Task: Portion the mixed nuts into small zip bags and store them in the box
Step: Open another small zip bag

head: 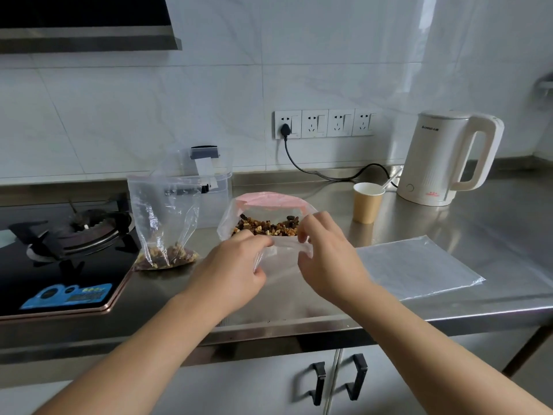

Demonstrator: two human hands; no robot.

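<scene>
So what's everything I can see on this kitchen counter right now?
small zip bag: one, clear, empty, held in front of the large bag
large bag of mixed nuts: one, clear with pink rim, open, counter centre
filled zip bag: one, clear, standing by the stove
box: one, clear, behind the filled bag
flat bags: clear, lying at right
paper cup: one, tan
kettle: one, cream
gas stove: one, black
left hand: grips small bag
right hand: pinches its mouth

Two bare forearms and hands, seen from above

No sleeve is worn on either forearm; the left hand [236,265] and right hand [326,259] are ungloved, and fingernails are kept short.
</scene>
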